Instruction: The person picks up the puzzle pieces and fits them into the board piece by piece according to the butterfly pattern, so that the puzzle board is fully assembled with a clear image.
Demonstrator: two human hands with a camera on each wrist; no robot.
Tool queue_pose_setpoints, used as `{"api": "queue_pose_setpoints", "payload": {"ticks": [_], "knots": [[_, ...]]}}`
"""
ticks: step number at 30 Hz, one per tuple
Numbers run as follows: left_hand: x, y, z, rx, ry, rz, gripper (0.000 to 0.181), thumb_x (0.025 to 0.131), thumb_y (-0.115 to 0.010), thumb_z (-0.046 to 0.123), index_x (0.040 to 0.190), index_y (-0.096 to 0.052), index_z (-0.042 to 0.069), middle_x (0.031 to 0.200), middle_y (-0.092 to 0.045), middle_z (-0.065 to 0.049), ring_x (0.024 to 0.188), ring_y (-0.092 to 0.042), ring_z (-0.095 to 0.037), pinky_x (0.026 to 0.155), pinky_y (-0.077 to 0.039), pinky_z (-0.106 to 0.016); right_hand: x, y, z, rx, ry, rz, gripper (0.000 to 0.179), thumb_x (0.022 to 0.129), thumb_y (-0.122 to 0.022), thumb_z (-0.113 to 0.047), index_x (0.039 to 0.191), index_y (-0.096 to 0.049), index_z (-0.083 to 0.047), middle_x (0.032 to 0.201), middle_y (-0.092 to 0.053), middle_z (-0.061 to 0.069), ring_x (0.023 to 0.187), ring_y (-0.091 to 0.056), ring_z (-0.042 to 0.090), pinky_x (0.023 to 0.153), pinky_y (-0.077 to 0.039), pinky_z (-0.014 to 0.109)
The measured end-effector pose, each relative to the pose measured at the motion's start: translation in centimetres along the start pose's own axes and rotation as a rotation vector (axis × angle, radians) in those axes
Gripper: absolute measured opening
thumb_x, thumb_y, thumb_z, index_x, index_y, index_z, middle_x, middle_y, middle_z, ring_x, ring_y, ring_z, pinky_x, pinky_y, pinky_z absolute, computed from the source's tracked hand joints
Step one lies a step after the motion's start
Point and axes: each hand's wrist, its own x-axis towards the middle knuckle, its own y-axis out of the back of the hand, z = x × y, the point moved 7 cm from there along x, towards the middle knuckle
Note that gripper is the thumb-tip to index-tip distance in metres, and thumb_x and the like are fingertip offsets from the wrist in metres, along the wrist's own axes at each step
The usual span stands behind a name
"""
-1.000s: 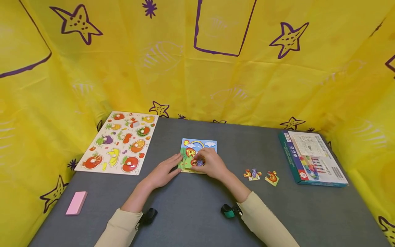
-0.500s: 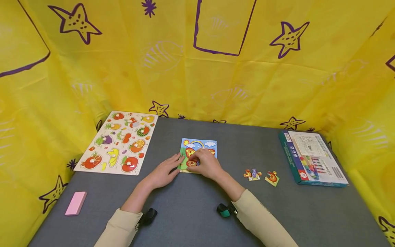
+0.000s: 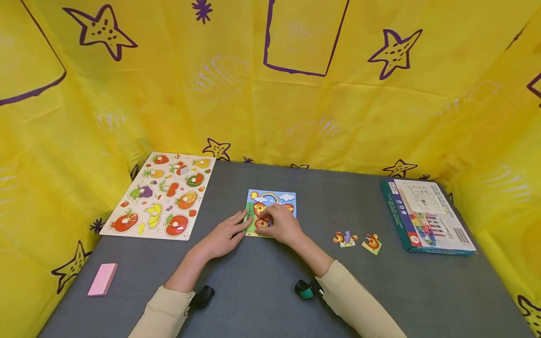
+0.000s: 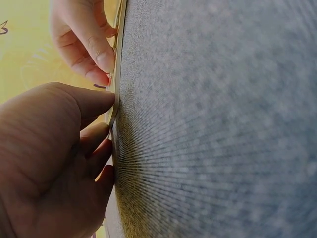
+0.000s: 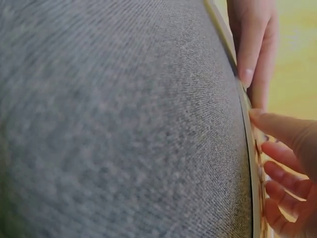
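Observation:
A small square butterfly puzzle board (image 3: 289,196) lies flat on the grey table, with a sun and rainbow along its top. My left hand (image 3: 226,236) rests at the board's left side, fingers extended onto its green part. In the left wrist view, that thumb touches the board's thin edge. My right hand (image 3: 284,225) pinches an orange-red puzzle piece (image 3: 262,224) against the board's lower middle, its thumb at the near edge. That hand hides the lower right of the picture. To the right lie two loose puzzle pieces, one with purple (image 3: 348,238) and one orange (image 3: 372,243).
A large fruit peg puzzle (image 3: 166,199) lies at the back left. Nearer on the left is a pink block (image 3: 103,280). A flat box (image 3: 431,218) with a teal side lies at the right. Yellow patterned cloth (image 3: 270,108) surrounds the table (image 3: 253,295).
My right hand has shifted slightly left with the puzzle piece, which now lies lower on the board. More of the butterfly's right wing shows. My left hand stays at the board's left side.

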Motion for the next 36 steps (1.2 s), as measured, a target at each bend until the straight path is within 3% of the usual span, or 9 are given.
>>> {"api": "queue_pose_setpoints", "payload": {"ticks": [10,18,36], "knots": [[-0.01,0.03,0.05,0.028,0.001,0.004,0.046,0.099,-0.053,0.011,0.144,-0.047,0.004,0.154,-0.032,-0.022,0.140,-0.028,-0.044,0.109,-0.028,-0.057,-0.21,0.28,-0.28,0.025,0.045,0.033,0.031,0.073,-0.087,-0.031,0.091,-0.071,-0.011,0.087,-0.058,0.001,0.077,-0.050,0.014,0.067,-0.042,0.029],[0.08,0.07,0.03,0.032,0.005,0.000,0.046,0.099,-0.053,0.011,0.144,-0.047,0.004,0.154,-0.031,-0.022,0.140,-0.029,-0.043,0.109,-0.028,-0.057,-0.37,0.37,-0.41,0.037,0.099,0.051,0.028,0.074,-0.087,-0.029,0.086,-0.070,-0.010,0.087,-0.059,0.001,0.077,-0.052,0.014,0.068,-0.045,0.030],[0.07,-0.14,-0.41,0.003,0.029,-0.011,0.046,0.100,-0.052,0.012,0.146,-0.046,0.007,0.155,-0.030,-0.020,0.141,-0.026,-0.042,0.109,-0.027,-0.057,-0.28,0.26,-0.25,0.066,0.138,0.056,0.024,0.075,-0.086,-0.027,0.087,-0.073,-0.012,0.088,-0.060,0.002,0.077,-0.053,0.014,0.066,-0.045,0.029]]}}
